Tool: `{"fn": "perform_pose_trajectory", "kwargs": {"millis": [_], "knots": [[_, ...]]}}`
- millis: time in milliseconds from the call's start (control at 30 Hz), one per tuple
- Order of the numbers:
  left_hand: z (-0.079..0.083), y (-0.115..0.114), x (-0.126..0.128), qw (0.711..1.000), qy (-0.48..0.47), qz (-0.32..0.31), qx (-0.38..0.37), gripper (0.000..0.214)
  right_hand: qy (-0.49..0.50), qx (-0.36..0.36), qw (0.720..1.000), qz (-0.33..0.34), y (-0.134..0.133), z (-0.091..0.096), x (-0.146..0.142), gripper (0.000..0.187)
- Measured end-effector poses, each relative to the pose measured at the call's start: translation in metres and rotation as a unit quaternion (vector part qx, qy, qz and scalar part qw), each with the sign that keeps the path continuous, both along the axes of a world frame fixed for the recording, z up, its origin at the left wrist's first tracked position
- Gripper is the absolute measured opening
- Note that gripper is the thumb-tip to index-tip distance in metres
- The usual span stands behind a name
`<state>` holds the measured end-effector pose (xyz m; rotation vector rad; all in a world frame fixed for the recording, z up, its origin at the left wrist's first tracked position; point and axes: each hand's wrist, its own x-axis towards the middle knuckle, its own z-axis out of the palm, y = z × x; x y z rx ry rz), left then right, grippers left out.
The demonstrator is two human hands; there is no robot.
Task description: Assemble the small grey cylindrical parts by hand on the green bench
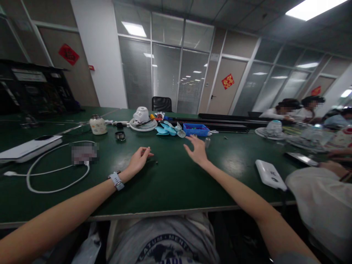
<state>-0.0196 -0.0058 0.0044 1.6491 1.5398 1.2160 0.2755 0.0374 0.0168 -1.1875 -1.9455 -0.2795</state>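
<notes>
My right hand reaches over the green table with its thumb and fingers apart, and I see nothing held in it. Just beside its fingers stands a small grey cylinder, which looks like a battery; a second similar piece is partly hidden behind the fingertips. Beyond them is a blue plastic basket with small colourful parts inside. My left hand, a watch on its wrist, hovers low with thumb and fingers brought together; whatever they hold, if anything, is hidden. A tiny dark piece lies to its right.
Light-blue fan blades and a white fan housing with grille lie behind. Leftward are a cream bottle, a black ring-shaped item, a white cable and a white box. A white power bank and a neighbour's sleeve are right.
</notes>
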Motion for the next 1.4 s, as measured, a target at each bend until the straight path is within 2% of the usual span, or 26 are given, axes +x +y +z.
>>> {"fn": "perform_pose_trajectory", "kwargs": {"millis": [67, 133, 233, 367, 467, 533, 633, 733, 800, 867, 967, 1167, 1400], "knots": [[-0.001, 0.001, 0.000, 1.000, -0.009, 0.006, 0.004, 0.050, -0.082, -0.046, 0.982, 0.165, -0.025, -0.003, -0.041, 0.038], [-0.002, 0.001, 0.000, 1.000, -0.018, 0.004, 0.013, 0.050, -0.132, -0.076, 0.958, 0.245, -0.040, -0.010, -0.074, 0.036], [-0.004, 0.000, 0.001, 1.000, -0.018, -0.006, 0.022, 0.050, -0.150, -0.114, 0.947, 0.260, -0.046, -0.018, -0.102, 0.032], [-0.004, 0.000, 0.002, 0.999, -0.007, -0.013, 0.030, 0.050, -0.140, -0.119, 0.951, 0.249, -0.043, -0.020, -0.108, 0.024], [-0.004, 0.000, 0.001, 1.000, -0.004, -0.012, 0.025, 0.051, -0.118, -0.098, 0.960, 0.236, -0.036, -0.013, -0.092, 0.020], [-0.004, 0.000, -0.001, 1.000, -0.001, -0.016, 0.017, 0.052, -0.076, -0.078, 0.975, 0.192, -0.025, -0.004, -0.068, 0.020], [-0.006, 0.002, -0.003, 1.000, 0.004, -0.027, 0.014, 0.052, 0.026, -0.043, 0.998, 0.045, 0.003, 0.013, -0.012, 0.022], [-0.006, 0.003, -0.003, 1.000, 0.010, -0.024, 0.018, 0.052, 0.100, -0.032, 0.987, -0.118, 0.029, 0.023, 0.050, 0.026], [-0.005, 0.002, -0.002, 0.999, 0.013, -0.022, 0.020, 0.052, 0.117, -0.046, 0.974, -0.187, 0.042, 0.021, 0.082, 0.030], [-0.003, 0.000, 0.000, 0.999, 0.015, -0.022, 0.020, 0.053, 0.116, -0.063, 0.967, -0.219, 0.051, 0.016, 0.101, 0.031], [-0.001, -0.003, 0.002, 0.999, 0.017, -0.023, 0.017, 0.053, 0.114, -0.076, 0.963, -0.230, 0.061, 0.008, 0.109, 0.032], [-0.001, -0.005, 0.003, 0.998, 0.047, -0.031, 0.017, 0.051, 0.107, -0.103, 0.966, -0.212, 0.078, 0.004, 0.100, 0.030], [-0.006, -0.003, 0.001, 0.997, 0.064, -0.037, 0.025, 0.047, 0.108, -0.094, 0.965, -0.217, 0.084, 0.001, 0.097, 0.030]]}}
